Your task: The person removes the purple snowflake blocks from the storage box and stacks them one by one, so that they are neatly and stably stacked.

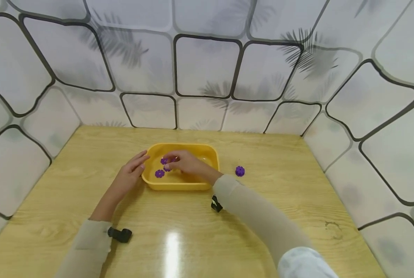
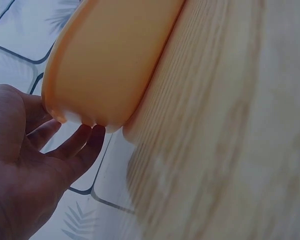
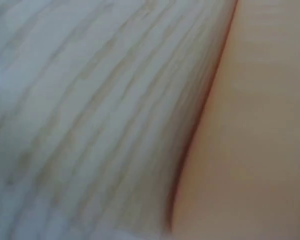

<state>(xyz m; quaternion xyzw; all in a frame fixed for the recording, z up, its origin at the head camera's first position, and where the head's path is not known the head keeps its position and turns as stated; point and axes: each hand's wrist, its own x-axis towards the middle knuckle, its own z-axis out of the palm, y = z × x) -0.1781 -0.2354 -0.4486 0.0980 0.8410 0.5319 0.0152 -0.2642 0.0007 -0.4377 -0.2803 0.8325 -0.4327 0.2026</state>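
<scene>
Several purple flower-shaped discs [image 1: 159,173] lie in a yellow plastic tub [image 1: 180,187] on the table. My right hand [image 1: 187,162] reaches over the tub's near right side, its fingers bent down among the discs. Thumb and fingertips are right at the purple pieces; I cannot tell whether they pinch one. At the tub's left end, my left hand [image 1: 129,173] rests its fingers along the rim. The left wrist view shows the fingertips of this hand [image 2: 35,165] against the tub's outer end wall [image 2: 100,65]. Only table and tub wall [image 3: 250,140] fill the right wrist view.
To the tub's right, more purple discs [image 1: 239,171] sit close together on the wooden table [image 1: 262,216]. Patterned white panels [image 1: 207,69] rise at the table's back and sides. A black wrist camera [image 1: 121,234] hangs at the left cuff, another [image 1: 216,204] at the right.
</scene>
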